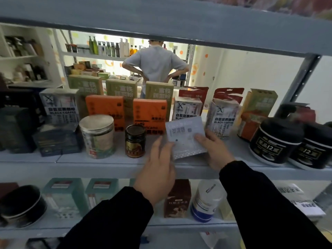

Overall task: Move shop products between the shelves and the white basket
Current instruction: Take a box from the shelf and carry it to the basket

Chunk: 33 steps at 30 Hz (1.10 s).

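My right grip [215, 151] pinches the silver pouch [186, 135] at its lower right corner, thumb on the front. My left grip [158, 171] is wide, with straight fingers against the pouch's left edge. The pouch sits tilted at the front of the middle shelf [107, 168], touching it or not I cannot tell, between a small dark jar [135, 141] on its left and a black coffee bag [222, 114] on its right, an orange coffee box [150, 114] just behind.

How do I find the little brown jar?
Find the middle shelf, with the orange boxes. Just left of the left hand stands the jar. It is short and dark with a gold label; the canister beside it is taller, clear, silver-lidded.
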Each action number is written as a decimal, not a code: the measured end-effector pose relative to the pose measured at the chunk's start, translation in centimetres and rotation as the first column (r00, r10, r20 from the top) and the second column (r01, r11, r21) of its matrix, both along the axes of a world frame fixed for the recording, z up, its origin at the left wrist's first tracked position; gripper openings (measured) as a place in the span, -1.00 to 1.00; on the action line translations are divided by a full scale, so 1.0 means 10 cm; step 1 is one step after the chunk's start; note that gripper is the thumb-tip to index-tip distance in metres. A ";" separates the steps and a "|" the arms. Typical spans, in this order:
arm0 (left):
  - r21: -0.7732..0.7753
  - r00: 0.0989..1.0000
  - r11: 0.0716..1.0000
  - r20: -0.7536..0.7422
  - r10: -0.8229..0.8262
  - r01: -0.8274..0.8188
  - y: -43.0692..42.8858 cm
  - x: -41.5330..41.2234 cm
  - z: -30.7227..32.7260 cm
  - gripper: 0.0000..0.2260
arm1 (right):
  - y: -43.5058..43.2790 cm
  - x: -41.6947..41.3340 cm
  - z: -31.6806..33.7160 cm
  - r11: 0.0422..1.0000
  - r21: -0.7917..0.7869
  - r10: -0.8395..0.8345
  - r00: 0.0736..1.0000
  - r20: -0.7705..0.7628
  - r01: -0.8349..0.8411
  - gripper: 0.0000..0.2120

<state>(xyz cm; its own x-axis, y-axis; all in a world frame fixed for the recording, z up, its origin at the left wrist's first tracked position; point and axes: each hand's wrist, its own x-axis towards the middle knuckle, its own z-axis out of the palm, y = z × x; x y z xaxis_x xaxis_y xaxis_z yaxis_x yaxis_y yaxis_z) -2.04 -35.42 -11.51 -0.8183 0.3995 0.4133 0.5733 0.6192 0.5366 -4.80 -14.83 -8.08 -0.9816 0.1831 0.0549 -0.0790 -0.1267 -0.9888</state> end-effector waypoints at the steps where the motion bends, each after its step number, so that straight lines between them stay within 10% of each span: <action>1: 0.083 0.999 0.996 0.032 -0.028 0.025 0.09 -0.04 0.07 -0.49 | 0.02 0.02 0.01 0.994 -0.106 -0.006 1.000 -0.001 0.006 -0.67; 11: 0.540 0.845 0.834 0.388 -0.369 0.117 0.43 -0.58 0.26 -0.11 | 0.11 -0.02 -0.12 0.964 -0.221 0.142 0.988 -0.055 -0.150 -0.51; 15: 0.560 0.824 0.825 0.431 -0.369 0.077 0.40 -0.59 0.26 -0.36 | 0.13 -0.06 -0.21 0.987 0.126 0.115 0.986 -0.122 -0.100 -0.69; 24: 0.861 0.703 0.476 0.449 -0.551 -0.177 0.41 -0.60 0.19 -0.64 | 0.12 -0.05 -0.19 0.988 0.149 0.056 0.983 -0.175 -0.029 -0.67; 33: 0.773 0.801 0.588 0.498 -0.332 -0.237 0.40 -0.70 0.16 -0.66 | 0.10 0.03 -0.20 0.996 0.068 -0.037 0.983 -0.178 0.050 -0.82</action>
